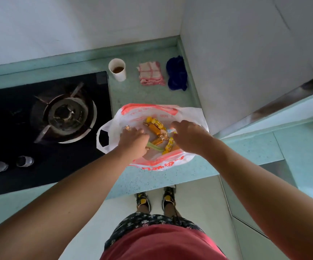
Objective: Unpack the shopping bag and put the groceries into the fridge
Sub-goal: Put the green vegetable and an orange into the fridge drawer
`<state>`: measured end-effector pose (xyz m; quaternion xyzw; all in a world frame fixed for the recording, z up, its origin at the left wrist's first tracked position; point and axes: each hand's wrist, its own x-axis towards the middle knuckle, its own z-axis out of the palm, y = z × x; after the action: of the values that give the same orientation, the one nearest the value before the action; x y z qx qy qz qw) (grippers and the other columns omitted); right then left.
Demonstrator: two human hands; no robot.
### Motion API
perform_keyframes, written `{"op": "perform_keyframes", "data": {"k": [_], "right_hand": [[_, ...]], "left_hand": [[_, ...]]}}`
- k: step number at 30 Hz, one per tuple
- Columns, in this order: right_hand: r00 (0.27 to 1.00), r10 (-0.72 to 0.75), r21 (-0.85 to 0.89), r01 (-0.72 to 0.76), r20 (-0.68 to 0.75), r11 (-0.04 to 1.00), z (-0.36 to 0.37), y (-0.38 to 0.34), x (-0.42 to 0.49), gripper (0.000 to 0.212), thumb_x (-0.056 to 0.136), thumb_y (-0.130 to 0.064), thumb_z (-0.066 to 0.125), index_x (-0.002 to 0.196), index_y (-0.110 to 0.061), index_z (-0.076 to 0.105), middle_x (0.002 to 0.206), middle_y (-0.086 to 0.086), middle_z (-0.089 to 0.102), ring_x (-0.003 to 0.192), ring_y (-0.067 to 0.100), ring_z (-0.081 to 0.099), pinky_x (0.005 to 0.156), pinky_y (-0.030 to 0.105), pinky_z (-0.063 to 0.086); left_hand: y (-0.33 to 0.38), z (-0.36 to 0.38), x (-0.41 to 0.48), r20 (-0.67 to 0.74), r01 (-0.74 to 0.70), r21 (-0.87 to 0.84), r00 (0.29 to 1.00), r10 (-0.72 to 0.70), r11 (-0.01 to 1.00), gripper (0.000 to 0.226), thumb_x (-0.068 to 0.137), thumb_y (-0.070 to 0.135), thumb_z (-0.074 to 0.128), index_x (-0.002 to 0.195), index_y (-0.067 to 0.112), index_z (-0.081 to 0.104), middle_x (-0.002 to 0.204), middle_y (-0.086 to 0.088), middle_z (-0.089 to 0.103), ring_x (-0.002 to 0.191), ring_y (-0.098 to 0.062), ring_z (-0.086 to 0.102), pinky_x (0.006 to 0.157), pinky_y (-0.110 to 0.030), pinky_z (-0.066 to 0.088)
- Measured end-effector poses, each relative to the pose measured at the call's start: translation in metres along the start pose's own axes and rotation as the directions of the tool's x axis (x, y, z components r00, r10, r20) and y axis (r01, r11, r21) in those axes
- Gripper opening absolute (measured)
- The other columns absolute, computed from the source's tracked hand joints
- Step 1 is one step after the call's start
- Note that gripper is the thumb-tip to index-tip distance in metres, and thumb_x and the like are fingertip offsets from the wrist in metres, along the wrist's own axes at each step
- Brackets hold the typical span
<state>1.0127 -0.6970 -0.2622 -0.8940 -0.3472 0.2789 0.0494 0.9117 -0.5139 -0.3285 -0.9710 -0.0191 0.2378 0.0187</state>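
Observation:
A white plastic shopping bag (159, 164) with red print stands open on the teal counter (151, 181) to the right of the hob. Inside lie several small amber bottles with yellow labels (155, 126) and a pale green packet (152, 147). My left hand (133, 141) reaches into the bag's left side, fingers curled down by the green packet. At the bag's right side my right hand (187, 136) is curled over the contents near the rim. Both sets of fingertips are hidden, so what they grip is unclear. No fridge is in view.
A black gas hob (39, 128) with a burner (65, 117) lies left of the bag. Behind the bag stand a white paper cup (117, 69) with brown liquid, a folded pink-checked cloth (151, 76) and a blue cloth (176, 76). White walls close the corner.

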Motion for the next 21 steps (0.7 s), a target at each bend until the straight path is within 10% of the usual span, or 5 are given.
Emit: {"op": "perform_keyframes", "data": {"k": [12, 21], "right_hand": [[0.994, 0.093, 0.095, -0.098, 0.057, 0.991, -0.006, 0.004, -0.013, 0.052, 0.091, 0.0, 0.044, 0.142, -0.01, 0.036, 0.096, 0.014, 0.063, 0.086, 0.03, 0.063, 0.072, 0.042, 0.054], [0.997, 0.026, 0.034, -0.028, 0.074, 0.999, -0.007, -0.019, 0.001, 0.036, 0.097, -0.002, 0.046, 0.133, -0.005, 0.045, 0.108, 0.02, 0.066, 0.09, 0.029, 0.065, 0.072, 0.032, 0.053]], "left_hand": [[-0.015, -0.014, -0.004, -0.258, 0.027, -0.105, 0.965, -0.054, 0.994, 0.017, 0.089, 0.022, 0.057, 0.102, 0.023, 0.068, 0.088, -0.001, 0.065, 0.079, -0.028, 0.064, 0.064, -0.035, 0.049], [-0.043, -0.066, -0.039, -0.592, -0.169, -0.584, 0.758, -0.274, 0.794, 0.03, 0.092, 0.033, 0.05, 0.108, 0.013, 0.065, 0.09, -0.005, 0.063, 0.076, -0.024, 0.061, 0.061, -0.042, 0.052]]}}
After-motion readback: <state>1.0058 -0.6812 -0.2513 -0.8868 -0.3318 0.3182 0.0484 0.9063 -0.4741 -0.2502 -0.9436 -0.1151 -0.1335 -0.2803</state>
